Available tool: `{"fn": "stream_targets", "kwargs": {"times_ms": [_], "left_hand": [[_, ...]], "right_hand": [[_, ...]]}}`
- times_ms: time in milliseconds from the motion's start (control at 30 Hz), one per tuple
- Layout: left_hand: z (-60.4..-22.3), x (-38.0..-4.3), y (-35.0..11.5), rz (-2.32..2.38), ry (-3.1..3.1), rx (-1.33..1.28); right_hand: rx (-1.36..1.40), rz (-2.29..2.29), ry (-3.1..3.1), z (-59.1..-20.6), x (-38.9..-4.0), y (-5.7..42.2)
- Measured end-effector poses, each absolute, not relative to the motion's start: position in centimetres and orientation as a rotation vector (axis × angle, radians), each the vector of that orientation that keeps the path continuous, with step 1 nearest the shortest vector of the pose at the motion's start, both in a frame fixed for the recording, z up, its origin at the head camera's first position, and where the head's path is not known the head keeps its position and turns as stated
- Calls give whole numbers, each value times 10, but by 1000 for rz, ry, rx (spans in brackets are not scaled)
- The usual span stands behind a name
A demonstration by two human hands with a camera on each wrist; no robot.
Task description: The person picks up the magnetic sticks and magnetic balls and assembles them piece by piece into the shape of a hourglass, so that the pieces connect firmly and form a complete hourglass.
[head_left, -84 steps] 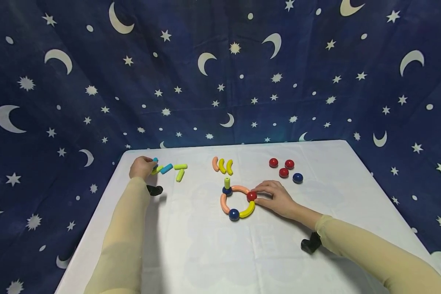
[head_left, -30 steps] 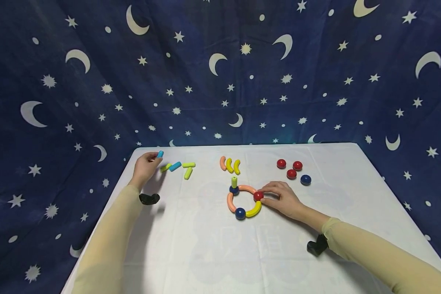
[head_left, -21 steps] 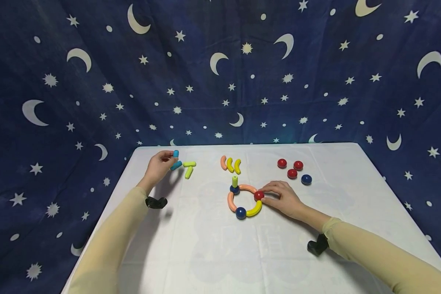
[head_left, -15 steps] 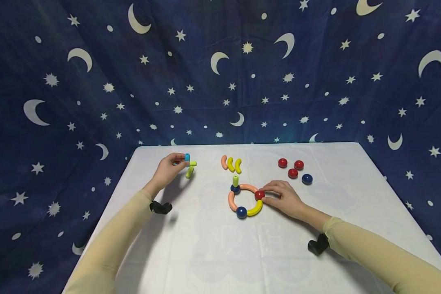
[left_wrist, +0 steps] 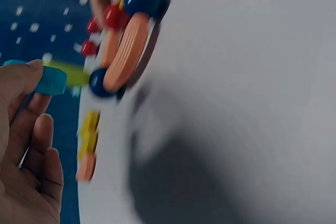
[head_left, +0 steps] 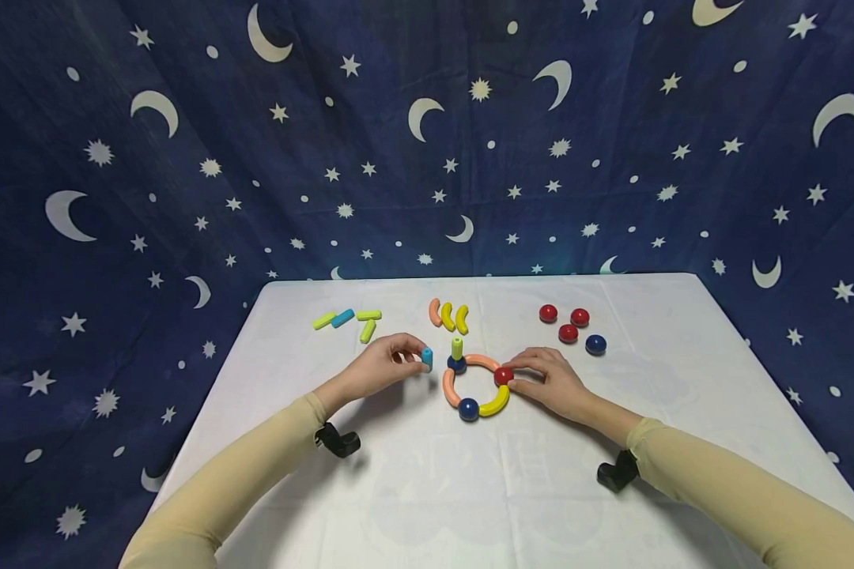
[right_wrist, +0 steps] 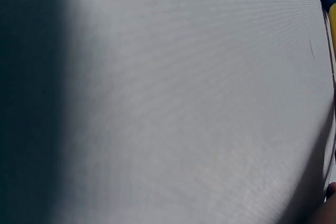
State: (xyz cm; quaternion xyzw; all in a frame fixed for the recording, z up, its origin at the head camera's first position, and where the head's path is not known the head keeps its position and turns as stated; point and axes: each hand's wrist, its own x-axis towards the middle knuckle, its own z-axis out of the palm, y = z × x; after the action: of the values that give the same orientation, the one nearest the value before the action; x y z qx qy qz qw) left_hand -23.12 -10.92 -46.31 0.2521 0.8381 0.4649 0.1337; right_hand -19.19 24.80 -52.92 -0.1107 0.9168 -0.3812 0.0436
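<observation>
Held upright between thumb and fingers, a short light-blue rod (head_left: 427, 359) is in my left hand (head_left: 380, 367), just left of a ring. In the left wrist view the blue rod (left_wrist: 52, 81) is pinched at the fingertips. The ring joins two dark-blue balls (head_left: 469, 408), a red ball (head_left: 503, 376), two curved pink rods (head_left: 451, 389) and a curved yellow rod (head_left: 494, 401). A lime rod (head_left: 457, 348) stands upright on the rear dark-blue ball (head_left: 456, 364). My right hand (head_left: 551, 383) grips the red ball from the right. The right wrist view shows mostly tablecloth.
Lime rods (head_left: 368, 330) and another blue rod (head_left: 342, 318) lie at the back left of the white table (head_left: 398, 490). Loose curved pieces (head_left: 447, 316) lie behind the ring. Red balls (head_left: 568, 333) and a dark-blue ball (head_left: 595, 344) sit at the back right.
My left hand picked the blue rod up from the back-left pieces and carried it right and nearer, beside the ring. My right hand has stayed on the red ball.
</observation>
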Motion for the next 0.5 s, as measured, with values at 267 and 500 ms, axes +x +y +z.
{"fn": "stream_targets", "kwargs": {"times_ms": [267,500], "left_hand": [[-471,-213,-84,1311,2286,836],[-477,-209,-73,1340,2185,880]], "right_hand": [[-319,-1181,2783,-525,-191,247],[-328,-1172,2790,-526,-191,247]]}}
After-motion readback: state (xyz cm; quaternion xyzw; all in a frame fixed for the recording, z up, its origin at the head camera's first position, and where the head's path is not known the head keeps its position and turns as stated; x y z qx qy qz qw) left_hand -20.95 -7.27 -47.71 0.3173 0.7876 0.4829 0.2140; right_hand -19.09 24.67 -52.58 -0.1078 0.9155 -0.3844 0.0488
